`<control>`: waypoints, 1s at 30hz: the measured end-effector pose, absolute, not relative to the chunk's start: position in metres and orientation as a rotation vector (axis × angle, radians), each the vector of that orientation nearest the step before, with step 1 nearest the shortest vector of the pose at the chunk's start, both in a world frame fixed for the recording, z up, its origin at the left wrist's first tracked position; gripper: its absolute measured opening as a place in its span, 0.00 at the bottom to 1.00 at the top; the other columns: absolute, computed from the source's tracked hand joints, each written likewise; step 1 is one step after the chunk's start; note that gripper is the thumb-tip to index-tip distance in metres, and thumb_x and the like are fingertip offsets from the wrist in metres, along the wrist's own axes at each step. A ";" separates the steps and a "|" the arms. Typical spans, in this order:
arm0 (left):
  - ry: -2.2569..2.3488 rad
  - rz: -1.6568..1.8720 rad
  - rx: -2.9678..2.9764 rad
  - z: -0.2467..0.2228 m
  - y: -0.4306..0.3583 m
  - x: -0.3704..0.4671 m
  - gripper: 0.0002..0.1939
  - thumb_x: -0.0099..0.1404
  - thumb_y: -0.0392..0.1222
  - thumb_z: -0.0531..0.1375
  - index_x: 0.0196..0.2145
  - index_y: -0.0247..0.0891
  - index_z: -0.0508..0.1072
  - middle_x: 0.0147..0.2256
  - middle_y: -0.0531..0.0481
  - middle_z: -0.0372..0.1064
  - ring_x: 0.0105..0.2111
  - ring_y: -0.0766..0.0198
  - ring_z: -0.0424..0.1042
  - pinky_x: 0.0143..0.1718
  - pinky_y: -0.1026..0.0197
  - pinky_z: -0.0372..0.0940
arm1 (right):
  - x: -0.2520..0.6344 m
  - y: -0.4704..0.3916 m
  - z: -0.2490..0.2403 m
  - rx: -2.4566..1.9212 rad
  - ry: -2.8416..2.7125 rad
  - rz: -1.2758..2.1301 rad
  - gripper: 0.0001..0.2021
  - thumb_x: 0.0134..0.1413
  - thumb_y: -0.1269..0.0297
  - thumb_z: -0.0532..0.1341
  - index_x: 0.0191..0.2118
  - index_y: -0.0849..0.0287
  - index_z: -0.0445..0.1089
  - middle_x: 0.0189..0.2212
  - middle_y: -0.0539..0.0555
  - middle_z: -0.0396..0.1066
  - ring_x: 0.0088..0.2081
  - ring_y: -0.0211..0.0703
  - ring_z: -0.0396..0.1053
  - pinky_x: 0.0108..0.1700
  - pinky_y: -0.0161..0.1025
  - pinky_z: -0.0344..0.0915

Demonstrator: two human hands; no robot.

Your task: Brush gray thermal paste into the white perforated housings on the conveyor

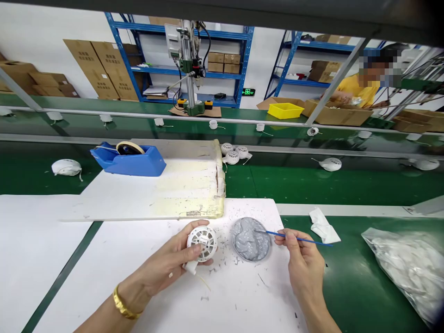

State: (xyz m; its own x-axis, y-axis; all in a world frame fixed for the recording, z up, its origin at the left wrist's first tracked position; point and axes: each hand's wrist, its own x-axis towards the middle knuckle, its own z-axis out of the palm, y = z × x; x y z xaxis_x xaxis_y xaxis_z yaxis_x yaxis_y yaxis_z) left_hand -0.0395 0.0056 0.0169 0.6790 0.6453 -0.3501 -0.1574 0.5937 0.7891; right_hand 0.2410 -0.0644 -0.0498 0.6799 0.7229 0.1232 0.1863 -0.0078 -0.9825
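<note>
My left hand (176, 252) is closed around a round white plastic housing (208, 237) with a ring of slots, its thumb lying across the face. A short white stem and a thin pale wire (204, 282) stick out below it. Between thumb and fingers, my right hand (303, 259) pinches a thin blue stick (277, 234), perhaps a small brush. Its tip dips into thick grey paste (248, 237) in a shallow round dish (250, 260). The dish rests on white board, right of the housing and apart from it.
A blue tape dispenser (138, 162) stands on a worn white board (173, 194). Several white slotted parts (231, 157) sit behind it. At right lie a crumpled tissue (322, 226) and a clear bag of white pieces (412, 268). A person (360, 88) in yellow works beyond the bench.
</note>
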 end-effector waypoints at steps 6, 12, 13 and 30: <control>0.648 0.541 0.637 0.006 -0.006 -0.031 0.22 0.66 0.40 0.57 0.56 0.44 0.60 0.47 0.45 0.62 0.46 0.58 0.65 0.51 0.44 0.63 | 0.243 -0.061 -0.050 -1.327 -0.449 0.731 0.16 0.47 0.54 0.66 0.36 0.61 0.68 0.34 0.55 0.73 0.32 0.41 0.71 0.41 0.43 0.69; 0.621 0.563 0.495 0.003 -0.010 -0.022 0.19 0.66 0.36 0.55 0.54 0.44 0.62 0.46 0.46 0.60 0.43 0.60 0.66 0.45 0.49 0.67 | 0.243 -0.059 -0.046 -1.207 -0.339 0.829 0.14 0.43 0.57 0.69 0.32 0.62 0.70 0.32 0.54 0.71 0.30 0.37 0.70 0.36 0.36 0.71; 0.614 0.564 0.477 0.003 -0.010 -0.021 0.19 0.65 0.35 0.55 0.53 0.44 0.62 0.46 0.46 0.61 0.42 0.60 0.66 0.43 0.50 0.68 | 0.243 -0.060 -0.046 -1.199 -0.325 0.841 0.14 0.43 0.58 0.69 0.32 0.62 0.70 0.32 0.54 0.71 0.31 0.37 0.70 0.36 0.36 0.71; 0.855 0.691 0.628 -0.001 -0.013 0.001 0.14 0.61 0.46 0.61 0.41 0.43 0.62 0.33 0.51 0.63 0.30 0.66 0.65 0.23 0.66 0.65 | 0.234 -0.068 -0.037 -1.187 -0.243 0.765 0.13 0.41 0.61 0.71 0.31 0.65 0.71 0.30 0.54 0.72 0.31 0.37 0.71 0.37 0.33 0.72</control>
State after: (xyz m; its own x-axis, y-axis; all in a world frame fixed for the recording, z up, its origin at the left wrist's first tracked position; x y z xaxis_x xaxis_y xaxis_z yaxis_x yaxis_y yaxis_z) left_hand 0.0008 -0.0133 -0.0010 0.4720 0.7551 -0.4550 -0.2863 0.6194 0.7310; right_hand 0.2339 -0.0684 -0.0366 0.7294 0.6500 -0.2134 -0.4076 0.1625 -0.8986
